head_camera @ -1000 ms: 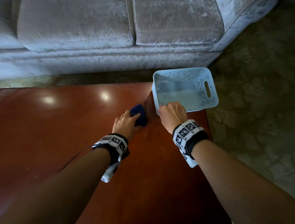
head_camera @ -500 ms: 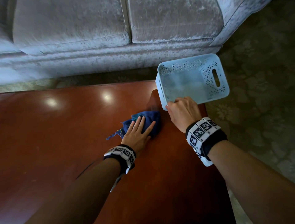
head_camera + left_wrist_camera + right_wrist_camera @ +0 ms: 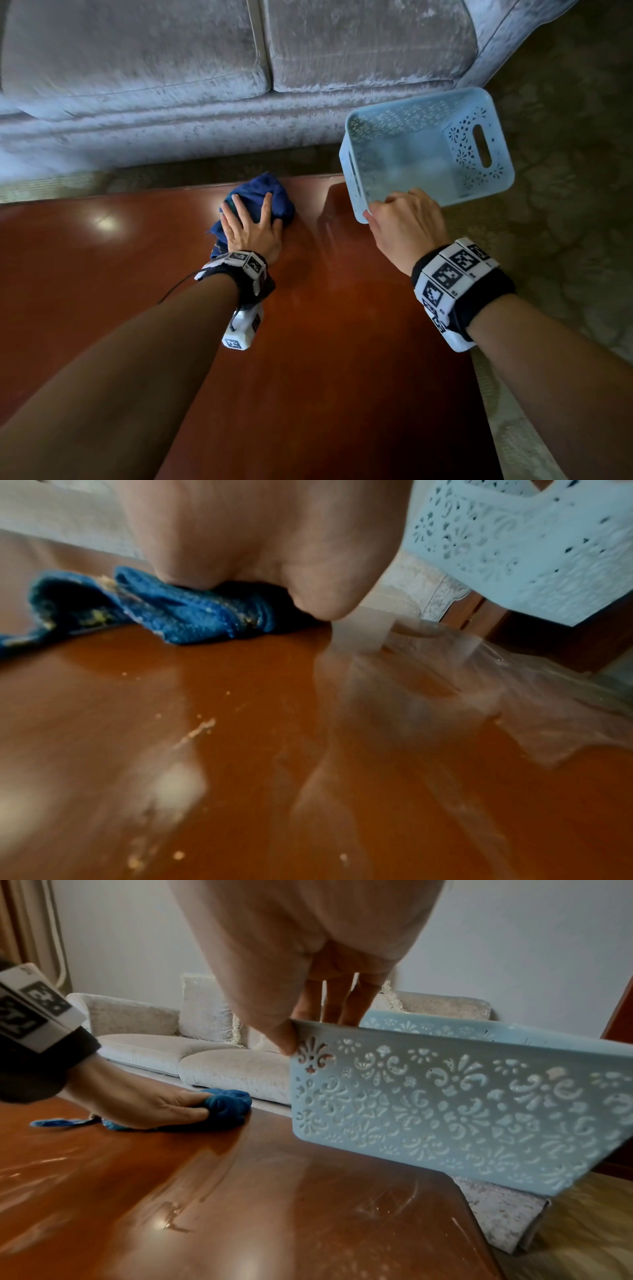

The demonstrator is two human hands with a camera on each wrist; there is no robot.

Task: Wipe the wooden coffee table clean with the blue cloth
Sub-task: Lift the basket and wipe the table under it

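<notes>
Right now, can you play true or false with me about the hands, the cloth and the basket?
1. The left hand presses the blue cloth on the table. True.
2. The right hand holds a red bucket. False: it holds a light blue basket by its rim.
3. The basket stands flat on the table. False: it is lifted and tilted, partly past the table's edge.
4. Crumbs lie on the table near the cloth. True.
5. The cloth is in the basket. False: it is on the table.
</notes>
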